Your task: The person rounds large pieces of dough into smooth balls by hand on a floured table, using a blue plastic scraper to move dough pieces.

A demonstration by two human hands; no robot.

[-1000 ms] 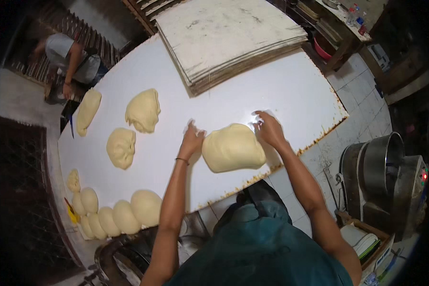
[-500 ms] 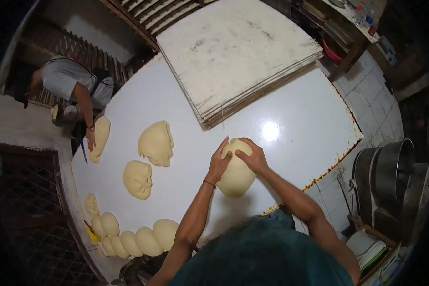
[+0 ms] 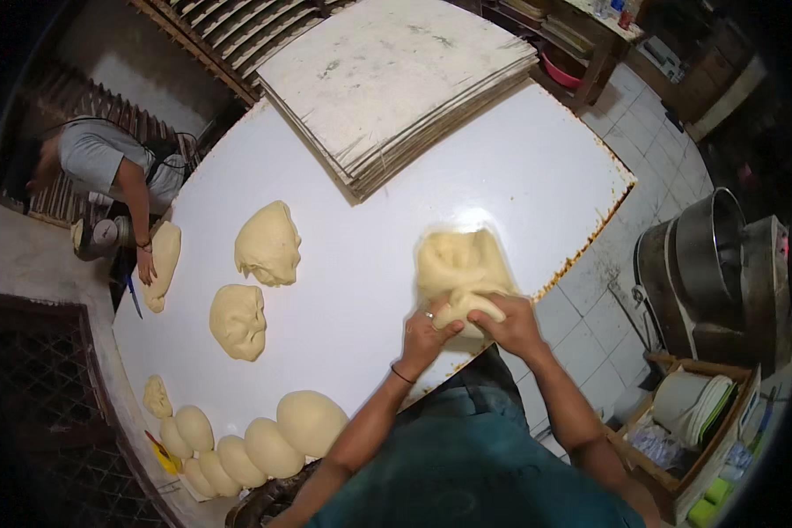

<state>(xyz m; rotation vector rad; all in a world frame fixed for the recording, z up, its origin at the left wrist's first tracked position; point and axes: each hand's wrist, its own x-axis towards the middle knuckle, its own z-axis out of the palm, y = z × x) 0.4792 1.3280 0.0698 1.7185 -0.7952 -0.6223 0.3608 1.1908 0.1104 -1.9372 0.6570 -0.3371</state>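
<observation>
A pale yellow piece of dough lies flattened on the white table close to me, dented in its far part. Its near edge is lifted and folded, gripped from both sides. My left hand is closed on the left of that fold, a ring on one finger. On the right of it, my right hand is closed too, its thumb pressing the dough. Two rough dough lumps, one farther and one nearer, rest to the left. Several smooth dough balls line the table's near left edge.
A stack of floury boards covers the table's far side. At the far left, a co-worker has a hand on a long dough piece, a blue blade beside it. A metal mixing bowl and a crate stand right of the table.
The rounded dough under my hands is now spread flat, its near edge pulled up and folded. Both hands have come nearer to my body. The view has shifted slightly.
</observation>
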